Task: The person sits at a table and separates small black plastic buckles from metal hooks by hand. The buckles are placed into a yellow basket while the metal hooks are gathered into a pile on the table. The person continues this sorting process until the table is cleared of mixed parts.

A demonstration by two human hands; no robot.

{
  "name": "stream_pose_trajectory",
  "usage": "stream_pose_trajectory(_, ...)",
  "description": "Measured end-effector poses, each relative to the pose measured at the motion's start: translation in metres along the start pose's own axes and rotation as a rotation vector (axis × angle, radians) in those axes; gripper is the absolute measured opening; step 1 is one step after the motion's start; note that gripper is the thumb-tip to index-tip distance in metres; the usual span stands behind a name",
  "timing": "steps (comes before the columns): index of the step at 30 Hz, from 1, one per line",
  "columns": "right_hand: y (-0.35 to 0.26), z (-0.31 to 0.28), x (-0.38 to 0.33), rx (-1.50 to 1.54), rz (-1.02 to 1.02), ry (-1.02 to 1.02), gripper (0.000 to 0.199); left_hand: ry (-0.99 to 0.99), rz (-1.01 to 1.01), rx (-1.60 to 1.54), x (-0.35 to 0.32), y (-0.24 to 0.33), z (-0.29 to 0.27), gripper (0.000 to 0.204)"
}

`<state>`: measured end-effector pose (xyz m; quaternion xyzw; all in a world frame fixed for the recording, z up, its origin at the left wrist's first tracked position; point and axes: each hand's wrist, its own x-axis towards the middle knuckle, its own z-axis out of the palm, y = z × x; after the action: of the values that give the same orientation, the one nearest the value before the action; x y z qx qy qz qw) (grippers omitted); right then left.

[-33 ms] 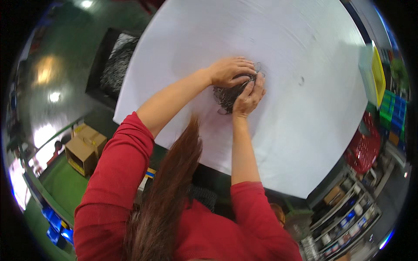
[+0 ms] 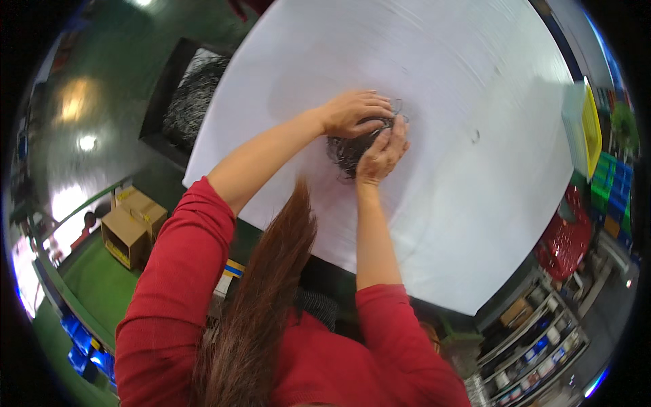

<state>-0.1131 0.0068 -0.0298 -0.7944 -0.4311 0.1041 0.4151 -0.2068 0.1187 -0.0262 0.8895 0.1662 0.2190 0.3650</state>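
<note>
A heap of thin, dark, ring-like pieces (image 2: 344, 154) lies on the white table (image 2: 447, 217). My left hand (image 2: 356, 113) curves over the heap's far side, its fingers bent together and pointing right. From the near right, my right hand (image 2: 383, 154) cups the same heap, with its fingertips close to those of the left. Between them the two hands squeeze the heap and hide part of it. A few pieces (image 2: 398, 106) stick out past the fingertips. One loose ring (image 2: 475, 136) lies apart, to the right.
Beyond the table's left edge stands a black box (image 2: 157, 112) filled with similar dark pieces. Yellow and pale trays (image 2: 588, 129) stand at the right edge, near a red chair (image 2: 568, 234). Cardboard boxes (image 2: 129, 234) are at the lower left, a stocked shelf (image 2: 536, 346) at the lower right.
My view has shifted slightly. Both hands have moved a little left in the picture and stay cupped around the heap.
</note>
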Motion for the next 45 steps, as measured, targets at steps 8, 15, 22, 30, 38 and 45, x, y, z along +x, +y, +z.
stream_pose_trajectory(8,-0.162,0.153,-0.094,0.179,-0.104,-0.303,0.043,0.115,-0.399,0.223,-0.198,-0.025,-0.172,0.034)
stream_pose_trajectory(15,-0.24,0.196,-0.117,0.489,-0.181,-0.623,0.04,0.241,-0.696,0.448,-0.292,-0.038,-0.231,0.03)
stream_pose_trajectory(22,-0.076,0.081,0.043,0.059,-0.287,-0.093,0.047,0.456,-0.696,0.486,-0.303,-0.008,-0.212,0.029)
stream_pose_trajectory(30,0.127,-0.08,0.137,-0.684,0.151,-0.213,0.061,0.342,-0.395,0.222,-0.212,0.058,-0.055,0.044)
stream_pose_trajectory(38,-0.054,0.007,-0.049,-0.336,-0.465,-0.66,0.043,-0.141,-0.001,0.19,-0.179,0.122,0.113,0.048)
stream_pose_trajectory(45,-0.109,-0.013,-0.052,-0.028,-0.272,-0.51,0.032,-0.047,-0.458,0.514,-0.159,0.075,0.051,0.051)
